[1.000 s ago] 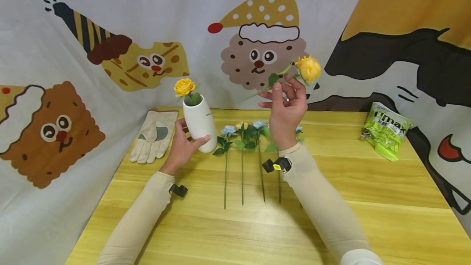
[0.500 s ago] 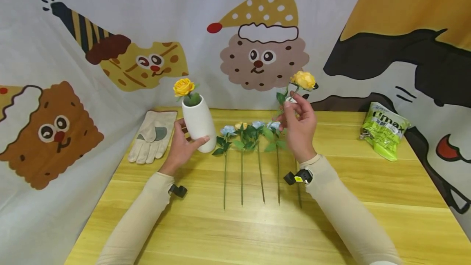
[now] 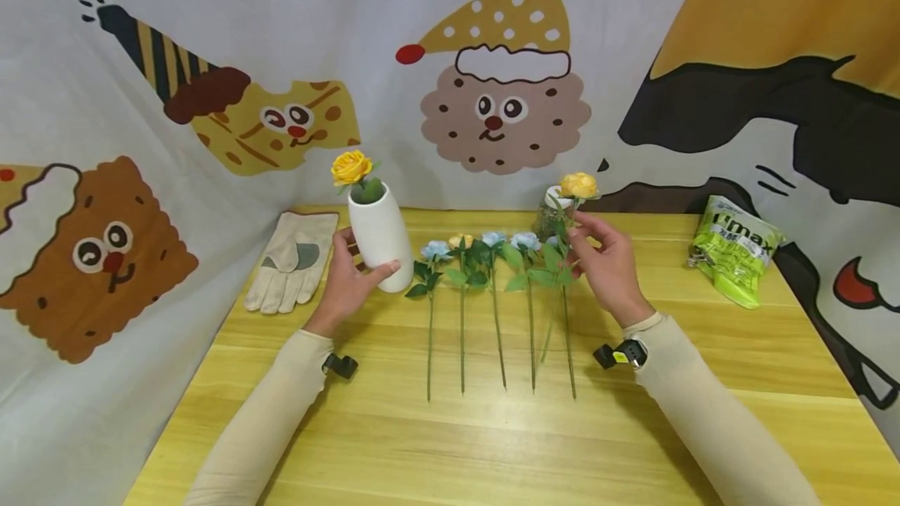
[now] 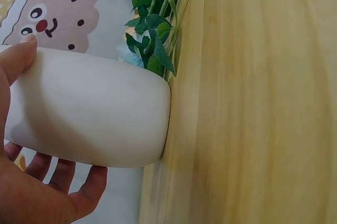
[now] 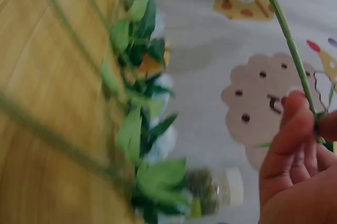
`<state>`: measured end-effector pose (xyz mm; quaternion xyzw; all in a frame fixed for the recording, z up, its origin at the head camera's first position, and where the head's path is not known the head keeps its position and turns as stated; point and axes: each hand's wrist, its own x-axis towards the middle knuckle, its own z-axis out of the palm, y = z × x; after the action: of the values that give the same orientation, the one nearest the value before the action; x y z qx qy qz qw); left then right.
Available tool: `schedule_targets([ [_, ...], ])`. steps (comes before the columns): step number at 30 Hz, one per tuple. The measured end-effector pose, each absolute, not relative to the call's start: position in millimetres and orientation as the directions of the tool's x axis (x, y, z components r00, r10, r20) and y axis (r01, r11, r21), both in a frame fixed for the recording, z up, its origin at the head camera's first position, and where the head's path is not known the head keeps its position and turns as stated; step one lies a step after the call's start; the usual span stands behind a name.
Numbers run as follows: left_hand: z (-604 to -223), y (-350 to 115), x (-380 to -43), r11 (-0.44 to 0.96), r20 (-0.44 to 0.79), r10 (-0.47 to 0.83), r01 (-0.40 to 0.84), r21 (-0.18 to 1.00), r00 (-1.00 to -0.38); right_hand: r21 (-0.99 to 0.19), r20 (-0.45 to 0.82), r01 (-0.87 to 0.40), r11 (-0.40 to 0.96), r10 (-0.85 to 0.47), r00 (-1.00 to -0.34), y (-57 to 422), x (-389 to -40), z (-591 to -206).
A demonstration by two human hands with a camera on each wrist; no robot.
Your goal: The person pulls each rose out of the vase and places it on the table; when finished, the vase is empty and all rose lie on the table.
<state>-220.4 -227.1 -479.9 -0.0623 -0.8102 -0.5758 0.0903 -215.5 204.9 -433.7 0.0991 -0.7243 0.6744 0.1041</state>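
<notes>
My left hand [image 3: 346,287] grips a white vase [image 3: 383,236] around its side, thumb across the front. One yellow rose [image 3: 351,168] stands in the vase, its stem hidden inside. In the left wrist view, the base of the vase [image 4: 100,108] is at the tabletop. My right hand [image 3: 610,265] pinches a second yellow rose [image 3: 579,184] by its stem, bloom up, over the right end of a row of flowers. The pinched stem [image 5: 289,40] also shows in the right wrist view, between thumb and fingers.
Several blue and yellow roses, including a blue rose [image 3: 437,250], lie side by side, stems toward me. Behind their right end stands a white-lidded jar [image 3: 551,209]. Gloves [image 3: 291,264] lie left of the vase; a green bag [image 3: 737,250] sits far right.
My right hand has moved right and down with its yellow rose, whose stem has swung from slanting to nearly upright. The jar has come into sight. My left hand and the vase stay put.
</notes>
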Motion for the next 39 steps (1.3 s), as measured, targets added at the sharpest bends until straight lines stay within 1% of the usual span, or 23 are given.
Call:
schedule_targets([
  [4,-479.8,-226.8,-218.9,0.334,0.218,-0.008,0.203,0.920,-0.976,-0.960,0.222,-0.223,0.169,-0.026,-0.975,224.2,-211.8,-439.7],
  [8,-479.7,-226.8,-217.3,0.328,0.214,-0.008,0.200,0.923,-0.977,-0.956,0.168,-0.171,0.236,-0.034,-0.985,242.7,-207.8,-445.6],
  [12,-479.4,-226.7,-215.5,0.323,0.213,-0.002,0.201,0.925,-0.977,-0.935,0.112,-0.122,0.334,-0.051,-0.992,262.4,-205.1,-450.3],
  [16,-478.5,-225.8,-214.2,0.334,0.225,-0.004,0.211,0.919,-0.974,-0.914,0.049,-0.078,0.398,-0.083,-0.995,281.1,-207.6,-455.8],
  [24,-476.4,-223.1,-217.3,0.330,0.246,0.007,0.234,0.914,-0.969,-0.897,-0.070,-0.004,0.441,-0.150,-0.986,304.6,-222.9,-474.8],
  [31,-446.9,-210.6,-202.6,0.324,0.172,0.029,0.172,0.930,-0.985,-0.897,-0.208,0.106,0.430,-0.198,-0.958,313.9,-234.5,-490.6],
  [35,-453.9,-213.7,-206.8,0.326,0.170,0.029,0.170,0.930,-0.985,-0.888,-0.268,0.146,0.437,-0.231,-0.936,316.2,-240.5,-493.5],
  [39,-468.1,-219.7,-215.2,0.330,0.180,0.026,0.178,0.927,-0.983,-0.878,-0.293,0.155,0.453,-0.252,-0.922,316.7,-243.7,-494.8],
])
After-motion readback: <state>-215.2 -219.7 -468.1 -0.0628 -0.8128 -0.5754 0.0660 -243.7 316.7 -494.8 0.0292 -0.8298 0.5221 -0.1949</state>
